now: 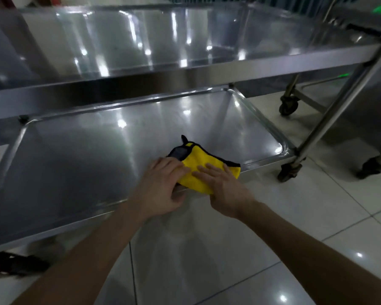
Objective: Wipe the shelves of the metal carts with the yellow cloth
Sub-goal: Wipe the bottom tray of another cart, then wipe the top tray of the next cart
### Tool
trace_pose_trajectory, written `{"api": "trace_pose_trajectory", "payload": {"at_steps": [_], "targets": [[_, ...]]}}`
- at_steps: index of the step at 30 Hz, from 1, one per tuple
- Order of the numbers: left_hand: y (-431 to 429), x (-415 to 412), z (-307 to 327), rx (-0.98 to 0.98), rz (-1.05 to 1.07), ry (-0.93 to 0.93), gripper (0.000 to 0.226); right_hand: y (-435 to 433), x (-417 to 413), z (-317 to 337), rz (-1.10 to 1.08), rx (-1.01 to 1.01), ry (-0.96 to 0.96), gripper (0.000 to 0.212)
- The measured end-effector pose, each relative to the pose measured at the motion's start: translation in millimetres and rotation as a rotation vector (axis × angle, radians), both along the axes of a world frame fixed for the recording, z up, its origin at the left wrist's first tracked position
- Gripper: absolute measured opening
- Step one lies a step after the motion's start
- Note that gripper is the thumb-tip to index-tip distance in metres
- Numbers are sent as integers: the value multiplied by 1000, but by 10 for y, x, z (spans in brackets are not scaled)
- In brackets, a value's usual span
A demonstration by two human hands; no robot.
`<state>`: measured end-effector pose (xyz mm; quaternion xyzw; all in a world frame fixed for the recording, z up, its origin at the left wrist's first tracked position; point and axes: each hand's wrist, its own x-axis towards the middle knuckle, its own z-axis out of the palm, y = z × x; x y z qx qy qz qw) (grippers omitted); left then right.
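Note:
A yellow cloth (198, 164) with a black hem and a grey patch lies folded on the front rim of the metal cart's lower shelf (79, 164), right of centre. My left hand (163, 183) grips the cloth's left edge, thumb under the shelf's rim. My right hand (222, 186) lies flat on the cloth's right half, fingers together, pressing it down. The cart's upper shelf (141, 40) spans the view above, shiny and bare.
The cart's right post (339, 102) slants down to a caster (288, 170). A second cart's casters (288, 105) stand behind it on the white tiled floor (207, 249). A dark object (15, 265) lies under the shelf at the lower left.

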<state>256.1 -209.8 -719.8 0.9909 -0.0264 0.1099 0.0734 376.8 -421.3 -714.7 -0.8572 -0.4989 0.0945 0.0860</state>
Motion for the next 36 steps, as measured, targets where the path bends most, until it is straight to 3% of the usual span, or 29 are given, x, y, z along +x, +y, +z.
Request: {"api": "trace_pose_trajectory", "payload": {"at_steps": [4, 8, 11, 15, 18, 21, 23, 27, 29, 32, 36], "targets": [[-48, 24, 135, -18, 50, 133, 51, -272, -30, 421, -133, 81, 236, 68], [-229, -63, 580, -232, 161, 208, 30, -506, -105, 1015, -254, 85, 398, 39], [-437, -156, 1160, -486, 204, 267, 15, -707, -186, 1605, -336, 92, 492, 35], [-675, -248, 2079, -680, 233, 481, 23, -1051, -288, 2533, -441, 26, 518, 42], [-887, -182, 2903, -739, 222, 490, 40, -1394, -311, 3314, -570, 78, 586, 40], [-1184, -18, 3795, -855, 327, 521, 33, -1687, -237, 4155, -771, 166, 603, 29], [-1384, 102, 4358, -961, 365, 535, 41, -1859, -138, 4701, -856, 241, 609, 23], [-1776, 350, 5370, -956, 303, 490, 25, -2249, 67, 5689, -923, 381, 627, 19], [-1926, 467, 5703, -931, 282, 463, 32, -2459, 152, 6043, -961, 459, 637, 20], [-2112, 665, 6160, -905, 273, 392, 23, -2726, 269, 6448, -963, 536, 643, 36], [-2361, 916, 6704, -924, 295, 286, 28, -3030, 399, 6784, -948, 647, 650, 30]]}}
